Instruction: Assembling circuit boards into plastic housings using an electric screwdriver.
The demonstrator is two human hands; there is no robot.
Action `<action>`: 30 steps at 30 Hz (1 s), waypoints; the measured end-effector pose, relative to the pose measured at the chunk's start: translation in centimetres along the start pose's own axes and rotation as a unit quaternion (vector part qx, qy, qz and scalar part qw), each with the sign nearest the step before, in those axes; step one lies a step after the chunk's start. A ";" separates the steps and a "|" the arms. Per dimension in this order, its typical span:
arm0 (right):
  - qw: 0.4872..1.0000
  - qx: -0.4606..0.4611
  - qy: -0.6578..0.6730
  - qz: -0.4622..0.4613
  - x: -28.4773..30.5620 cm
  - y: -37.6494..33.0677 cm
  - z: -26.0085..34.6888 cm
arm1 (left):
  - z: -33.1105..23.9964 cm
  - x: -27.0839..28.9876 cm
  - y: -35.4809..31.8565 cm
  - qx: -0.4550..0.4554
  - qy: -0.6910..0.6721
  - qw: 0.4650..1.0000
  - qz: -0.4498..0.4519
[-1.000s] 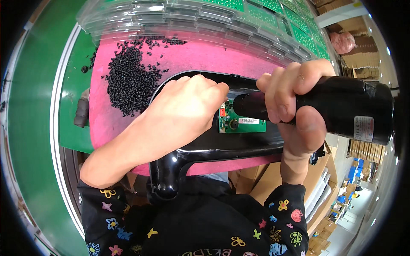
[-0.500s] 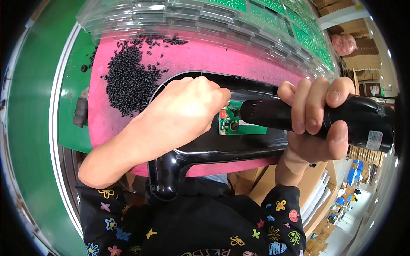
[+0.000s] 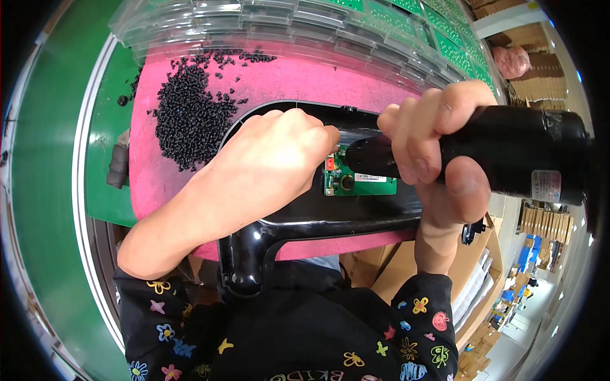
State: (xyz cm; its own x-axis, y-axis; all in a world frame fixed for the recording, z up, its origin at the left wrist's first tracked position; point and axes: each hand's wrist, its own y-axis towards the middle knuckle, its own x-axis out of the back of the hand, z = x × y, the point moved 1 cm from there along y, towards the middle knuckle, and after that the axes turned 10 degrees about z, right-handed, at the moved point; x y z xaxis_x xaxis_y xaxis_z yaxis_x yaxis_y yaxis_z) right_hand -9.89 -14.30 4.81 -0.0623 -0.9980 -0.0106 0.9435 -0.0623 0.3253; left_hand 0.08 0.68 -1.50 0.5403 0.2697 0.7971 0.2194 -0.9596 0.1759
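Note:
My right hand (image 3: 438,146) is wrapped round a black electric screwdriver (image 3: 515,149), held nearly level with its narrow nose toward the left. The nose is over the top edge of a green circuit board (image 3: 375,188), close to the fingertips of my left hand (image 3: 276,159). The board has a red connector and a round black part, and lies inside a black plastic housing (image 3: 330,223). My left hand is closed above the housing, its thumb and finger together beside the board. Whatever it pinches is hidden, and the screwdriver's bit cannot be made out clearly.
A heap of small black screws (image 3: 190,117) lies on the pink mat (image 3: 298,76), left of the housing. Behind it stand stacked clear plastic trays (image 3: 305,32) with green boards. Cardboard boxes (image 3: 406,273) are at the lower right, and a green floor (image 3: 51,190) is at the left.
My right hand has shifted left and slightly away from me, and the screwdriver is tilted more, its nose nearer my left fingertips. My left hand has stayed nearly in place.

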 end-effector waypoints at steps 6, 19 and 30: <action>0.999 -0.012 -0.032 0.032 0.7 0.4 0.1 | -0.2 0.3 0.2 0.015 -0.005 0.999 0.033; 0.985 0.126 0.114 -0.007 2.2 -1.9 1.1 | -0.4 0.3 0.7 -0.017 -0.077 0.997 0.026; 0.941 0.235 0.229 -0.088 2.2 -3.1 2.2 | -0.7 0.7 1.7 -0.091 -0.157 0.983 0.019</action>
State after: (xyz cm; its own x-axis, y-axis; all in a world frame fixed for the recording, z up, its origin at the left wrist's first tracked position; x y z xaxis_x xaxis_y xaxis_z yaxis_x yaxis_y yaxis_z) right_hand -13.69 -16.24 5.89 0.0441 -0.8796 -0.4737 0.6766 -0.3225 0.6619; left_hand 0.28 -0.79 -0.28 0.7763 0.2164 0.5920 0.0596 -0.9602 0.2729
